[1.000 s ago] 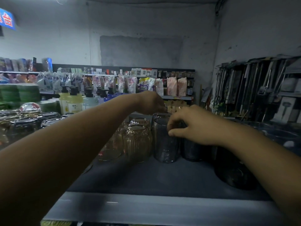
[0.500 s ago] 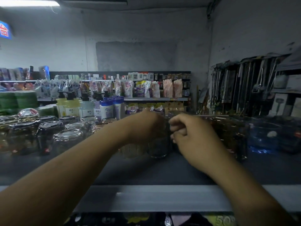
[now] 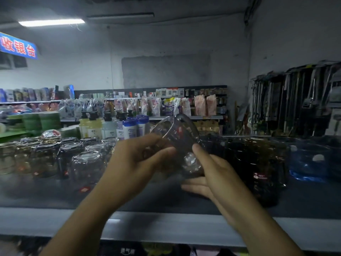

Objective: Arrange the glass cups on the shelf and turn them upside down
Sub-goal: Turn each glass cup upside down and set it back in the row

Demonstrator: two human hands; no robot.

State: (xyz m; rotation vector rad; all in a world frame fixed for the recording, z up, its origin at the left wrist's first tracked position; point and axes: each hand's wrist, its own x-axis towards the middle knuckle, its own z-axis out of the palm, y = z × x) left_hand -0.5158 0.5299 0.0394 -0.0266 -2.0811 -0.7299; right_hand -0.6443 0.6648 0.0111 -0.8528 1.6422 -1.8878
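Note:
A clear glass cup (image 3: 177,133) is lifted above the dark shelf (image 3: 46,193) and tilted, its rim up and to the left, its thick base down and to the right. My left hand (image 3: 136,163) grips the cup's side from the left. My right hand (image 3: 208,172) holds its base, thumb on top and fingers beneath. Several clear glass cups (image 3: 86,163) stand upside down in rows on the shelf's left part. Darker tinted glasses (image 3: 262,167) stand close by on the right.
The shelf's pale front edge (image 3: 166,228) runs across below my arms. Blue plastic containers (image 3: 310,161) sit at the far right. Pump bottles (image 3: 92,126) and packaged goods fill the shelves behind. Hanging metal tools (image 3: 295,100) line the right wall.
Both hands have lifted one cup off the shelf and tipped it sideways; earlier they were reaching down among the standing cups. The view has also tilted upward.

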